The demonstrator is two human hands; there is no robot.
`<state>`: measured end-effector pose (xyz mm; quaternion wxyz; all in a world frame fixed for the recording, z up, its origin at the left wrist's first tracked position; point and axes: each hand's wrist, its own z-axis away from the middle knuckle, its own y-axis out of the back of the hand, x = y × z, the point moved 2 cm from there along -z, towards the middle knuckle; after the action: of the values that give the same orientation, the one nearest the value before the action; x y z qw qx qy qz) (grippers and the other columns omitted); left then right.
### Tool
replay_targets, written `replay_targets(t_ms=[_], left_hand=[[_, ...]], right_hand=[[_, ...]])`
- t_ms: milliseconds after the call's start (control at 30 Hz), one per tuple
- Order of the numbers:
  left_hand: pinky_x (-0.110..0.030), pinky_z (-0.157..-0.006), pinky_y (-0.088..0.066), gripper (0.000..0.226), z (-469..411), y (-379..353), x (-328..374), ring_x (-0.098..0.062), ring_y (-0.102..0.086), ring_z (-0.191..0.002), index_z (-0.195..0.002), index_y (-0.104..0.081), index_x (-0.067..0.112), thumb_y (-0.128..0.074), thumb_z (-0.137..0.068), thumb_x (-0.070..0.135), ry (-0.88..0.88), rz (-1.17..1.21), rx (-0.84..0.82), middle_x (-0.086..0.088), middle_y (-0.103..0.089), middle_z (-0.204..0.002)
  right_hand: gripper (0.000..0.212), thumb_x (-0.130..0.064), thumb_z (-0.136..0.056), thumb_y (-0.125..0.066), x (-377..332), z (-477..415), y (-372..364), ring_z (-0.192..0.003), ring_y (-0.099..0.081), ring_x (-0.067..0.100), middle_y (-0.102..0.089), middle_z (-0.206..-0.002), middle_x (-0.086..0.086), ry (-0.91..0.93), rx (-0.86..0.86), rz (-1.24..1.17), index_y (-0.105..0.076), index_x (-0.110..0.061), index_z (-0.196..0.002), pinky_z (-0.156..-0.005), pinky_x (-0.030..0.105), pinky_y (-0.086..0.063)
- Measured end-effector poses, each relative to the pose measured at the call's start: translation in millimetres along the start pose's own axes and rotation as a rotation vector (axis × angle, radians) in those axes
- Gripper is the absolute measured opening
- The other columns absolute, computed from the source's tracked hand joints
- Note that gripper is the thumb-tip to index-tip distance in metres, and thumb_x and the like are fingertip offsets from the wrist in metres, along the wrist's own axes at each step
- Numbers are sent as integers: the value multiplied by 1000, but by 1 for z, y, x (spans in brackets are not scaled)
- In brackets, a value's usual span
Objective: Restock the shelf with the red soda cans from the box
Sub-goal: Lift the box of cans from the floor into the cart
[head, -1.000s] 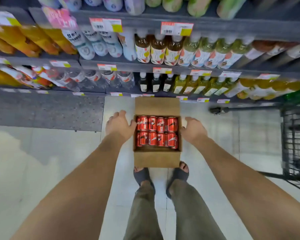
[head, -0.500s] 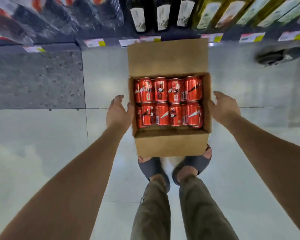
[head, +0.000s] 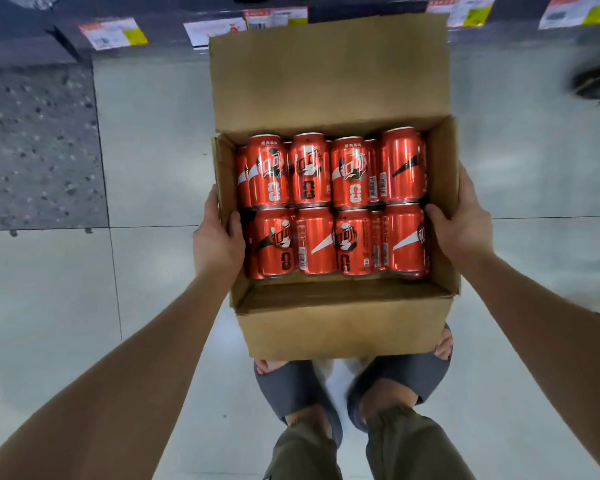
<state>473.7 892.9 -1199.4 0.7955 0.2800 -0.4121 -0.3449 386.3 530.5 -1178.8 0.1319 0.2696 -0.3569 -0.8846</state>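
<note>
Gripping the box [head: 343, 327] at its 9 o'clock wall, the left hand [head: 215, 244] has its thumb hooked over the rim and its fingers out of sight on the outside. The right hand [head: 461, 226] grips the 3 o'clock wall the same way, thumb inside against a can. The box is open, with its far flap [head: 326, 71] standing up at 12 o'clock.

Contents: red cans [head: 333, 202] lying on their sides, two rows of four in the visible layer, packed tight toward 12 o'clock. A bare strip of box bottom shows at 6 o'clock. More cans show in the gaps beneath; their count cannot be told.

Handling, as judged: a full load of cans is heavy, and the cardboard walls are thin and can bow. Support from below is safer than a hold on the rims alone. Single cans are rigid, smooth and round. Take each around its middle, since it can roll or dent if dropped.

Location: the box sits over the floor [head: 153, 133], just above the sandals [head: 291, 386] at 6 o'clock. Whether it rests on the floor cannot be told. The shelf [head: 174, 32] edge with price labels [head: 113, 34] runs at 12 o'clock. No can is out of the box yet.
</note>
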Motion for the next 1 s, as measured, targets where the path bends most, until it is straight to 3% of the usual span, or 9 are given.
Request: replay_targets(t_ms=[133,233,367,567,667,733,900,1000], left_hand=[[-33,-101,-49,58,1,-4,-2,-21,-66,-118,-161,-27,38,-48,-107,33,-36,17,57,8,-64,-140],[-33,-101,-53,56,3,-1,2,-16,-68,-112,-159,-30,40,-47,-107,31,-58,31,56,11,-66,-136],[-23,-93,-51,54,1,4,-1,-9,-68,-102,-158,-33,42,-47,-107,29,-87,44,52,13,-70,-129],[-4,-82,-41,52,6,4,-3,14,-57,-84,-157,-38,38,-48,-108,25,-88,61,55,25,-62,-119],[-4,-82,-40,50,24,13,1,8,-58,-89,-156,-39,38,-48,-108,26,-71,60,50,22,-63,-121],[5,-80,-35,50,44,26,6,4,-58,-93,-156,-40,37,-48,-108,24,-59,58,62,23,-61,-119],[11,-72,-33,52,106,83,33,21,-58,-76,-153,-45,37,-51,-105,19,-64,70,66,27,-64,-105],[9,-72,-33,53,150,134,60,9,-58,-78,-152,-45,41,-51,-104,18,-56,64,60,22,-69,-111]], right_hand=[[63,-35,-104,-50,7,-6,-2,-110,-66,32,-67,-131,5,59,68,14,-19,-40,-159,-92,38,-51],[54,-32,-105,-50,6,-9,-1,-107,-67,37,-69,-126,8,63,72,49,-29,-37,-154,-92,44,-53],[52,-25,-103,-52,1,-6,1,-106,-66,42,-70,-124,14,107,84,79,-36,-31,-152,-93,45,-52],[54,-26,-103,-53,3,-6,6,-109,-66,37,-70,-125,11,108,77,54,-37,-31,-154,-99,41,-50],[51,-25,-103,-54,4,6,15,-104,-68,35,-72,-122,9,127,79,63,-41,-31,-151,-97,39,-51],[48,-22,-102,-55,2,24,28,-100,-68,34,-73,-118,9,143,84,64,-45,-30,-148,-94,35,-49],[50,-24,-101,-55,-8,85,84,-96,-68,31,-74,-112,7,138,83,44,-44,-35,-149,-93,34,-49],[52,-22,-101,-56,-24,133,132,-96,-68,32,-75,-110,8,104,71,49,-43,-34,-150,-86,28,-45]])
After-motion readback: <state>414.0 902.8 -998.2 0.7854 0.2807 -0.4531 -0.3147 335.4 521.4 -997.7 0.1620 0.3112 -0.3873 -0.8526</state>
